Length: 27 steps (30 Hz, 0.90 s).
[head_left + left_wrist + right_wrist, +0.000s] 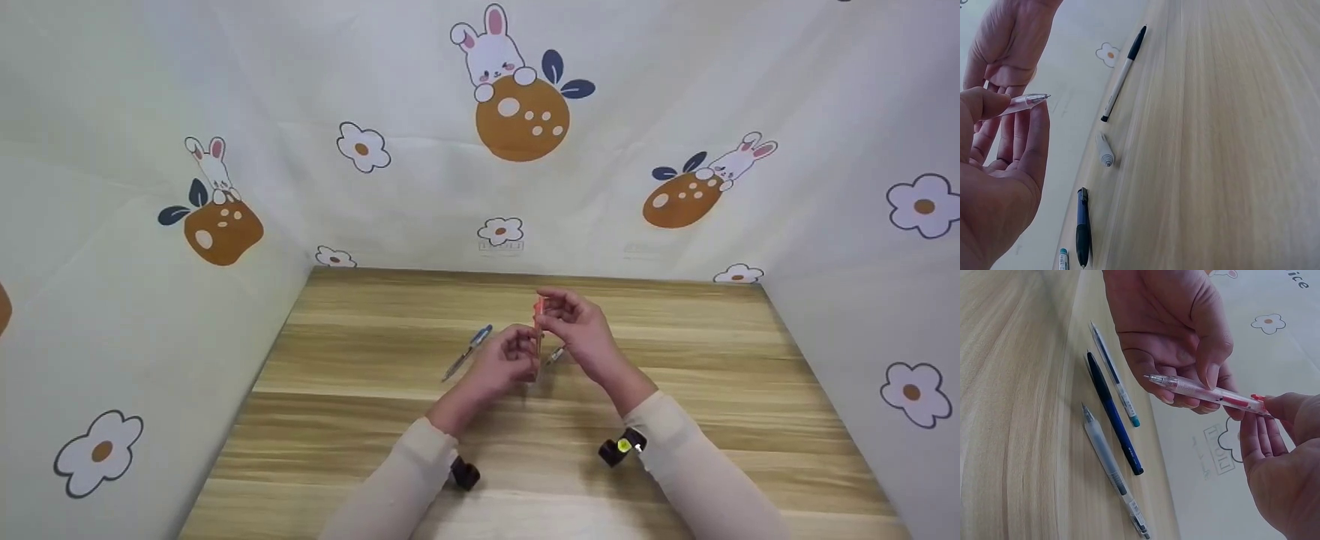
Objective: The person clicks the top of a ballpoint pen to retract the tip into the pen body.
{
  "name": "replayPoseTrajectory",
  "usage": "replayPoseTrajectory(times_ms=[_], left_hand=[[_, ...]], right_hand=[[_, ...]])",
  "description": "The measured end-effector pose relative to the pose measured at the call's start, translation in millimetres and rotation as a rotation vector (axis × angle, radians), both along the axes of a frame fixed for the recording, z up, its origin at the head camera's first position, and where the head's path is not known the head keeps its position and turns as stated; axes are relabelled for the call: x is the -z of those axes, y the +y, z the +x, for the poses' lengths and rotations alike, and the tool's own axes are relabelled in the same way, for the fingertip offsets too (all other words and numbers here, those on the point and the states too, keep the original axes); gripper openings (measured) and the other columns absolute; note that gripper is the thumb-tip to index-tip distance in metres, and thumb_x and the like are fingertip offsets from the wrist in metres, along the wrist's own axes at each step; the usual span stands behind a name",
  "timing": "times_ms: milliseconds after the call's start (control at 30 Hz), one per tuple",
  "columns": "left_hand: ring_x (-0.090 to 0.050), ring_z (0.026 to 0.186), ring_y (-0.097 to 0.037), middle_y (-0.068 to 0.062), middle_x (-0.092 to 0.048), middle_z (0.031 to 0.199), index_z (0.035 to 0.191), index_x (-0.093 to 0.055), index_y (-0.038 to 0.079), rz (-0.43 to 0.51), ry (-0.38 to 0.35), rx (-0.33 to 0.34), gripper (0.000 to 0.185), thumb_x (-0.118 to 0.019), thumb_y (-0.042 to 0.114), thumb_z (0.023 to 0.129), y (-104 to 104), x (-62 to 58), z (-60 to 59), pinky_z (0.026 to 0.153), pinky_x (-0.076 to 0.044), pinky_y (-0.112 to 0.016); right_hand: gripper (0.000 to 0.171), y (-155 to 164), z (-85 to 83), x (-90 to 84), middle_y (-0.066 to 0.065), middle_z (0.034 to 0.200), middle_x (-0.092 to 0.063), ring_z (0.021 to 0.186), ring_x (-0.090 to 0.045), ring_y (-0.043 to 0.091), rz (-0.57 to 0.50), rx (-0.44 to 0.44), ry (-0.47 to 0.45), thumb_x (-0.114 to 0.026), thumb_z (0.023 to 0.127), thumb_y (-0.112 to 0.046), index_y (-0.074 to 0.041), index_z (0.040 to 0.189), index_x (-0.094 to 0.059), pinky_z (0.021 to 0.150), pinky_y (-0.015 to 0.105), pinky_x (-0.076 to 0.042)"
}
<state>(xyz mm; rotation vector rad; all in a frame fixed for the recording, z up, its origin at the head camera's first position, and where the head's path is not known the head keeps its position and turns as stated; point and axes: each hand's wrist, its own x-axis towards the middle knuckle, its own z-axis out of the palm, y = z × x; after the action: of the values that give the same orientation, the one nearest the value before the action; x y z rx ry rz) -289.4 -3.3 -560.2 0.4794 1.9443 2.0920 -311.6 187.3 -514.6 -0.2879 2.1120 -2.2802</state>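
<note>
A slim clear pen with pink-red parts (pixel 538 319) is held up above the table between both hands. My left hand (pixel 504 363) pinches it near the tip end, with the thumb lying along the clear barrel (pixel 1190 387). At the other end, by the red clip (pixel 1258 397), my right hand (pixel 583 330) grips it between thumb and fingers. The metal tip is bare and points away from the right hand in the right wrist view. In the left wrist view the left thumb and the right hand's fingers hide the rear part.
Several pens lie on the wooden table: a dark blue pen (pixel 1112 410), a clear pen with a teal end (pixel 1114 377), a whitish translucent pen (pixel 1109 461) and a silver pen with a black end (pixel 1123 81). A patterned cloth (pixel 420 195) walls the back and sides.
</note>
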Motion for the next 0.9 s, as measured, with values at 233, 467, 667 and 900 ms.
replayPoseTrajectory(times_ms=[233, 467, 667, 900], left_hand=[[-0.067, 0.091, -0.015, -0.011, -0.068, 0.108, 0.134, -0.061, -0.007, 0.047, 0.022, 0.010, 0.046, -0.062, -0.014, 0.088, 3.0, 2.0, -0.1, 0.076, -0.060, -0.026], [-0.067, 0.091, -0.014, -0.031, -0.066, 0.119, 0.134, -0.061, -0.007, 0.063, -0.005, 0.010, 0.046, -0.060, -0.016, 0.088, 4.8, -1.1, 1.6, 0.075, -0.061, -0.026], [-0.067, 0.092, -0.015, -0.021, -0.068, 0.112, 0.133, -0.061, -0.007, 0.058, 0.007, 0.014, 0.046, -0.062, -0.016, 0.088, 4.7, -1.0, 1.2, 0.077, -0.061, -0.026], [-0.068, 0.093, -0.014, -0.014, -0.069, 0.110, 0.134, -0.061, -0.008, 0.068, 0.013, 0.017, 0.045, -0.063, -0.016, 0.090, 4.7, -2.1, 1.1, 0.079, -0.061, -0.026]], right_hand=[[0.043, 2.2, -0.1, -0.5, 0.015, 0.115, -0.073, 0.108, -0.070, 0.022, 0.031, 0.005, 0.026, -0.080, 0.098, 0.004, 0.000, 0.140, -0.070, 0.095, 0.033, -0.062], [0.043, 3.3, -1.2, 0.2, 0.014, 0.113, -0.073, 0.106, -0.071, 0.022, 0.028, 0.007, 0.030, -0.079, 0.098, 0.006, 0.001, 0.139, -0.071, 0.093, 0.034, -0.063], [0.040, 4.1, -0.9, -0.1, 0.015, 0.112, -0.074, 0.104, -0.071, 0.021, 0.041, 0.004, 0.045, -0.078, 0.099, 0.007, 0.003, 0.138, -0.071, 0.092, 0.032, -0.062], [0.035, 5.5, -0.7, 1.1, 0.016, 0.112, -0.075, 0.103, -0.071, 0.020, 0.078, 0.012, 0.062, -0.079, 0.099, 0.003, 0.002, 0.134, -0.074, 0.091, 0.029, -0.061]])
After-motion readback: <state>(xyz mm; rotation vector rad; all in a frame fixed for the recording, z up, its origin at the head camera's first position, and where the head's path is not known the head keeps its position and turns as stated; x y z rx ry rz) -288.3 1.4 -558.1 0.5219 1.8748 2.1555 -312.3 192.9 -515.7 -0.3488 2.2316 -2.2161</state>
